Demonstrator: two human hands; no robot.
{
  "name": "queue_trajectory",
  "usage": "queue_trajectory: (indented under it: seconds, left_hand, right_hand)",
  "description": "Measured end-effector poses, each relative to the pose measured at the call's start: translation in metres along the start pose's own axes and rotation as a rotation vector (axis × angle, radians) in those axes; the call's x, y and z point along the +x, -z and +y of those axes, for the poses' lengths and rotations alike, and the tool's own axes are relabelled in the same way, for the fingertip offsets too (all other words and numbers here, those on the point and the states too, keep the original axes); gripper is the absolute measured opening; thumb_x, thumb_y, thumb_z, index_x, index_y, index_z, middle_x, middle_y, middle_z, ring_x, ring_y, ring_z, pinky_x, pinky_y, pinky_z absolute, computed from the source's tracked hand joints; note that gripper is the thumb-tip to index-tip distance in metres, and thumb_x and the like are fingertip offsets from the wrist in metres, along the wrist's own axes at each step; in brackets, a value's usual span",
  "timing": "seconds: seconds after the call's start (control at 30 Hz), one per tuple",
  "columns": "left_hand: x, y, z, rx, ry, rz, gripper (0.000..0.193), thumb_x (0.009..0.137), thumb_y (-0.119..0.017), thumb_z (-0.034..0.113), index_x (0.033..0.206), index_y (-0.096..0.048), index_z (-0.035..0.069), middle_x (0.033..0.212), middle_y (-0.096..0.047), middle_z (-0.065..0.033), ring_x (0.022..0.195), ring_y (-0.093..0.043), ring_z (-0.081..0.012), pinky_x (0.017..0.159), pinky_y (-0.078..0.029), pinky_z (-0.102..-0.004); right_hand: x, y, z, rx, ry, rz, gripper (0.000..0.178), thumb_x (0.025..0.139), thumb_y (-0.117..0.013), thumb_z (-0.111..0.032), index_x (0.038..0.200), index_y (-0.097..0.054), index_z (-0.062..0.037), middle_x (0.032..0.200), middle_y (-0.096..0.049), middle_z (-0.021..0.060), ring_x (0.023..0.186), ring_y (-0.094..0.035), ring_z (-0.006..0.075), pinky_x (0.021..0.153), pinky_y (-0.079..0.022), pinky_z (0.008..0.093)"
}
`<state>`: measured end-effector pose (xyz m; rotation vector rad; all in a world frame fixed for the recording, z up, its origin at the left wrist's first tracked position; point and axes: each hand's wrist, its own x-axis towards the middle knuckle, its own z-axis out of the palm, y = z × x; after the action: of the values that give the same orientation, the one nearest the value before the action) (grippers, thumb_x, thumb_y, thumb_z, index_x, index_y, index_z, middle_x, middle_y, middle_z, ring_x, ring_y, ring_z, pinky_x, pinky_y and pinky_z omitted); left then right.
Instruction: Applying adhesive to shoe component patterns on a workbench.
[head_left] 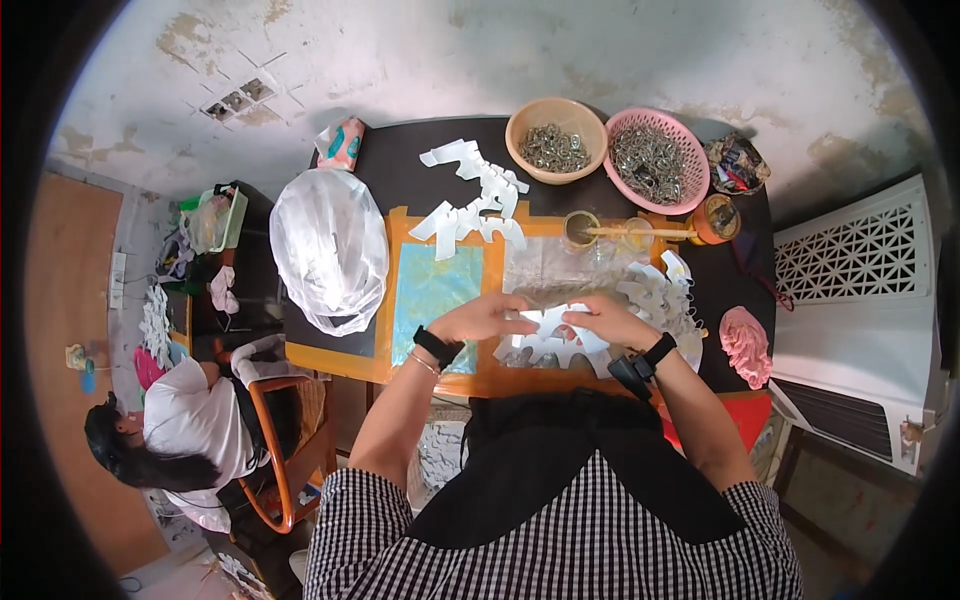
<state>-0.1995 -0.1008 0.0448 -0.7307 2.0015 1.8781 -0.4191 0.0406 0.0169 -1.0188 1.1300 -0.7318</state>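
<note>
Between my two hands is a white cut-out piece, its surface smooth and its edge notched. My left hand pinches its left end, with the fingers closed. On its right end, my right hand grips with thumb and fingers together. Just below lies a row of overlapping white cut-outs on the taped work surface. More white cut-outs are spread beside my right hand, and a curved chain of them lies farther back. The fingertips' exact hold is partly hidden.
A jar with a brush across it stands behind my hands. At the back are a beige bowl and a pink basket, both with metal parts. A white plastic bag sits left. A person sits far left.
</note>
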Motion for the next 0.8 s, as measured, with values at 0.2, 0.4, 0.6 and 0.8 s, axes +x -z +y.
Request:
queue_trajectory:
  seconds: [0.2, 0.4, 0.6, 0.8]
  left_hand:
    - [0.029, 0.006, -0.034, -0.312, 0.113, 0.114, 0.014, 0.088, -0.069, 0.021, 0.092, -0.063, 0.009, 0.083, -0.064, -0.0006, 0.077, -0.058, -0.006, 0.067, -0.047, -0.0228]
    - [0.064, -0.006, -0.067, -0.103, -0.18, 0.493, 0.016, 0.081, -0.073, 0.008, 0.092, -0.062, 0.005, 0.088, -0.065, -0.0041, 0.081, -0.06, -0.0119, 0.075, -0.05, -0.0265]
    - [0.076, -0.016, -0.072, 0.34, -0.218, 0.74, 0.021, 0.07, -0.074, 0.006, 0.087, -0.061, 0.006, 0.084, -0.062, -0.0103, 0.081, -0.062, -0.0292, 0.075, -0.05, -0.0377]
    - [0.069, -0.018, -0.054, 0.693, -0.204, 0.964, 0.021, 0.073, -0.075, 0.012, 0.089, -0.062, 0.009, 0.087, -0.06, -0.0104, 0.09, -0.057, -0.0306, 0.077, -0.048, -0.0384]
  right_hand:
    - [0.007, 0.019, 0.051, -0.136, -0.057, 0.377, 0.02, 0.089, -0.063, -0.017, 0.097, -0.064, 0.0018, 0.081, -0.064, 0.0035, 0.073, -0.056, 0.0119, 0.066, -0.046, 0.0292]
    - [0.017, 0.028, 0.071, -0.396, -0.108, 0.568, 0.02, 0.08, -0.07, -0.013, 0.09, -0.06, 0.0009, 0.077, -0.061, 0.0105, 0.07, -0.055, 0.0187, 0.066, -0.045, 0.0332]
    - [0.019, 0.006, 0.057, -0.8, -0.121, 0.719, 0.024, 0.077, -0.069, -0.014, 0.09, -0.054, -0.0017, 0.078, -0.06, 0.0139, 0.075, -0.06, 0.0342, 0.069, -0.049, 0.0426]
    - [0.021, -0.001, 0.031, -1.139, 0.061, 0.774, 0.017, 0.076, -0.065, -0.009, 0.089, -0.056, -0.0045, 0.094, -0.059, 0.0126, 0.09, -0.061, 0.0343, 0.074, -0.05, 0.0453]
